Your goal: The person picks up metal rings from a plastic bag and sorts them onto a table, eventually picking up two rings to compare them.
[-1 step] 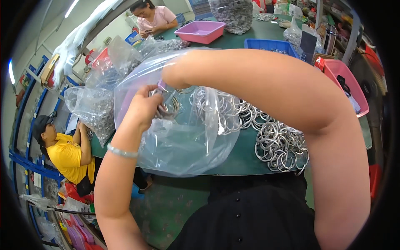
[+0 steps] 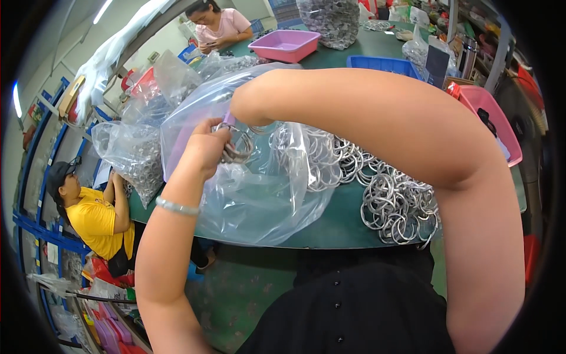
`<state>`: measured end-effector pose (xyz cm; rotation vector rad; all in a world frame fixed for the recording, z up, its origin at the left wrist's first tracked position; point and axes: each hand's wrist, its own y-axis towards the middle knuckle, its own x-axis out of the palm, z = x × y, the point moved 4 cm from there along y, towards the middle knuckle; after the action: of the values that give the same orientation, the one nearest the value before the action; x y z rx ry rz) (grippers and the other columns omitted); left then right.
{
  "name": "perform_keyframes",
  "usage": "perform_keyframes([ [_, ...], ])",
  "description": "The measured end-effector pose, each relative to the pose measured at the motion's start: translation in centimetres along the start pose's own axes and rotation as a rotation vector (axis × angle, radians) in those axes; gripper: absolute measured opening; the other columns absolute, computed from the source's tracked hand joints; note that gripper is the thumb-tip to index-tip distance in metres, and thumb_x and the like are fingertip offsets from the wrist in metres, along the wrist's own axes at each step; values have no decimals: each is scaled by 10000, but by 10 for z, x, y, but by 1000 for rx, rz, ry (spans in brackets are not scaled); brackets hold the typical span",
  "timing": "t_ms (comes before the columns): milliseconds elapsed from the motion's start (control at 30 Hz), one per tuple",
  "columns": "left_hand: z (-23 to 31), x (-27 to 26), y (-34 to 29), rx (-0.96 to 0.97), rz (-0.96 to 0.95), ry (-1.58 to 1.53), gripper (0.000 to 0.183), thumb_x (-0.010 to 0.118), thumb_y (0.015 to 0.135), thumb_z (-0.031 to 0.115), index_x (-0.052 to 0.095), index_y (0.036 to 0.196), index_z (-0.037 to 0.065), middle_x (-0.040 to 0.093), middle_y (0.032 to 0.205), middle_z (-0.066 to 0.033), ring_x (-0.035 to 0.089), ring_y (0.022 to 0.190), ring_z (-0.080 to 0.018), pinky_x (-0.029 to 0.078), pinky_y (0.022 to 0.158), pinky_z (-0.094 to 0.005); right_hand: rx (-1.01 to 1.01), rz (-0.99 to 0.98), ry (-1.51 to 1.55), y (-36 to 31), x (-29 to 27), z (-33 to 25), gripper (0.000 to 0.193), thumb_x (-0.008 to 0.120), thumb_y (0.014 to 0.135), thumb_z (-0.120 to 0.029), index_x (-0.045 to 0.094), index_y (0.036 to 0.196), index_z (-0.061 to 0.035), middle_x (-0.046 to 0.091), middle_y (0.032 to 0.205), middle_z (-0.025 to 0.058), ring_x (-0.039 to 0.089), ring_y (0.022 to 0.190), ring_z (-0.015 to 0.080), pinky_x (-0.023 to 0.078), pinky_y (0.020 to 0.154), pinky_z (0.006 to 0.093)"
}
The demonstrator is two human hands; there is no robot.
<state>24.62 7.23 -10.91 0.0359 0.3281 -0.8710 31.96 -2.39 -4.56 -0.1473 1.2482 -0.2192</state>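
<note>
My left hand [image 2: 207,147] is closed around several metal rings [image 2: 237,147], which hang from its fingers at the large clear plastic bag [image 2: 265,206]. My right arm arches across the view from the right, and my right hand [image 2: 249,105] is bent down at the bag's upper part. Its fingers are hidden, so I cannot see what they hold. Close by it shows a bit of something purple [image 2: 229,118]. More silvery rings lie in a loose heap [image 2: 398,206] on the green table [image 2: 354,221], and some show through the bag's film.
Clear bags of small metal parts [image 2: 132,150] stand at the left. Farther back are a pink tray [image 2: 286,44] and a blue tray [image 2: 383,64]; a pink bin [image 2: 489,118] stands at the right. A person in yellow [image 2: 97,218] and one in pink [image 2: 218,26] sit nearby.
My left hand and the rings in it have shifted slightly; the rings look less blurred. The bag's lower edge has drawn in a little. My right arm stays nearly in place.
</note>
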Motion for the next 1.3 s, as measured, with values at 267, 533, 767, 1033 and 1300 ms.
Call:
perform_keyframes([
  [267,-46,-8,91,-226,88,-84,780,556,827,202,25,1393,132,464,1203,-190,448,1101,-295,336,912,-464,-103,143,-86,6,-17,19,190,555,713,-42,598,889,19,619,852,181,602,814,311,476,694,387],
  [533,8,-30,26,-87,-350,678,496,552,835,250,411,1278,77,558,1072,-132,533,949,-189,404,850,-323,117,376,446,17,10,89,143,589,749,-120,513,829,-30,587,737,135,614,661,256,474,568,362],
  [767,51,-51,-74,235,-502,322,386,512,864,148,455,1193,-46,554,1099,-118,521,1022,-185,386,914,-311,-176,145,1306,-16,0,60,150,550,827,-158,481,833,-24,627,808,107,617,590,159,494,485,274],
  [1033,16,-22,-170,428,-251,246,302,501,817,66,517,1099,-42,568,887,-62,531,842,-111,415,739,-217,-260,358,1392,-110,25,28,154,560,801,-137,498,864,-12,624,712,79,591,563,128,458,455,240],
  [1300,-172,125,-217,-31,-769,302,237,596,802,112,577,998,-19,603,795,-59,543,713,-94,462,637,-243,189,265,1463,-270,121,-27,210,580,792,-187,465,853,-22,598,652,75,543,457,85,416,386,178],
])
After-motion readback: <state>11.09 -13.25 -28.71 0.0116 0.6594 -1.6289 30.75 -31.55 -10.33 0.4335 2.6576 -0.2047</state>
